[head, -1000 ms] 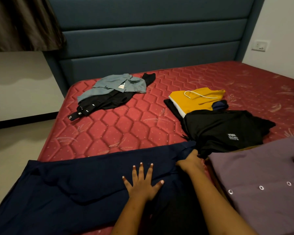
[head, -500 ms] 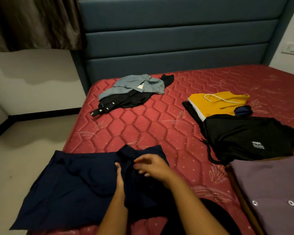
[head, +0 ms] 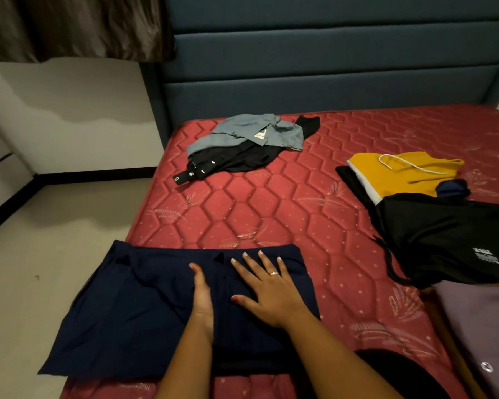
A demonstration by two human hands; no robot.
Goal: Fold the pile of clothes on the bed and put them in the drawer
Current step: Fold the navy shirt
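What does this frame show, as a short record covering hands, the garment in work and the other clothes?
left hand: fingers straight, edge-on against the navy garment
right hand: flat, fingers spread, pressing on the same garment
navy garment: partly folded, at the near left corner of the mattress, left edge overhanging
far clothes: grey-blue shirt crumpled on top of a black garment
right side: yellow garment, black printed garment, purple buttoned shirt, overlapping
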